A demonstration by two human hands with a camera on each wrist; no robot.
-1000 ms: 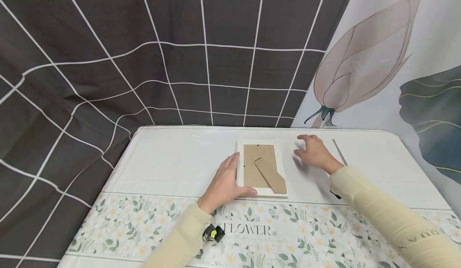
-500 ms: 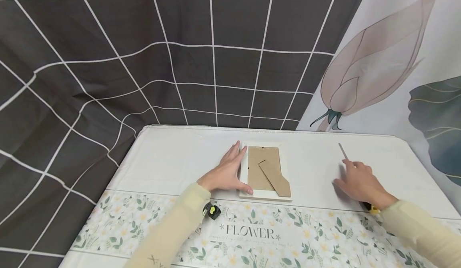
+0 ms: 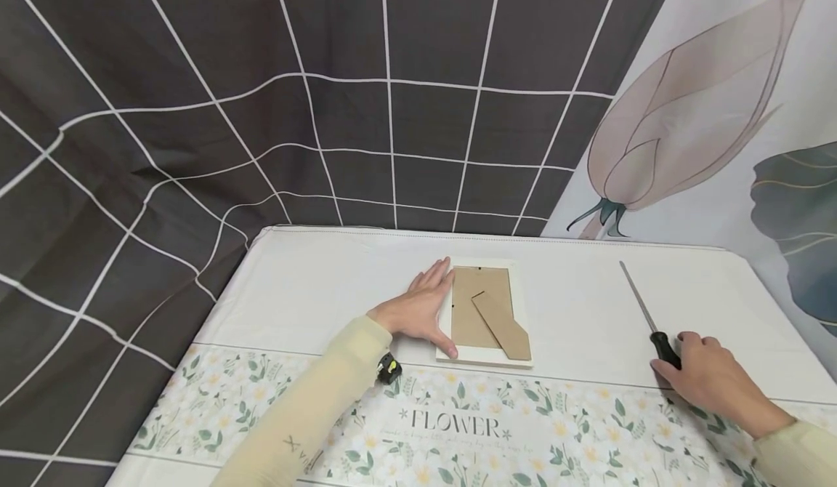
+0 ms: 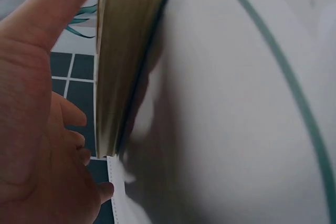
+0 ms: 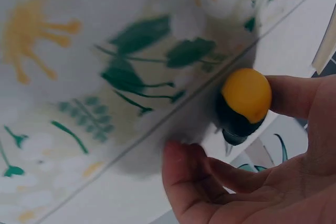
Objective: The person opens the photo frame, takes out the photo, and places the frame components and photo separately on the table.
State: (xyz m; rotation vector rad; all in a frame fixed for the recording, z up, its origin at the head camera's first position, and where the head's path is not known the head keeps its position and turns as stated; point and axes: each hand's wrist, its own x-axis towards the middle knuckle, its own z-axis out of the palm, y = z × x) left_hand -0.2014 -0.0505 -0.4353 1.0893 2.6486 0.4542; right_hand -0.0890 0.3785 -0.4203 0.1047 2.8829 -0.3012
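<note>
A picture frame [image 3: 480, 354] lies face down on the table, its brown backing board [image 3: 467, 327] and easel stand [image 3: 503, 320] facing up. At its left side is my left hand [image 3: 421, 312], fingers spread along the edge and thumb at the near left corner. In the left wrist view the frame's edge [image 4: 123, 66] runs beside the thumb. A screwdriver [image 3: 665, 350] with a black and yellow handle rests to the right, shaft pointing away. My right hand [image 3: 719, 378] is around the handle's butt end; in the right wrist view the thumb is against the yellow end [image 5: 247, 95], the bent fingers apart from it.
White cloth [image 3: 340, 276] covers the table, with a flowered band [image 3: 458, 418] across the near part. Behind the table hangs a dark curtain with a white grid [image 3: 340, 123], beside a pale one with a painted bud [image 3: 693, 102] at right.
My right hand has moved right and toward me, from beside the frame, over the screwdriver, to its handle end. The left hand stays at the frame, its fingers spreading along the left side.
</note>
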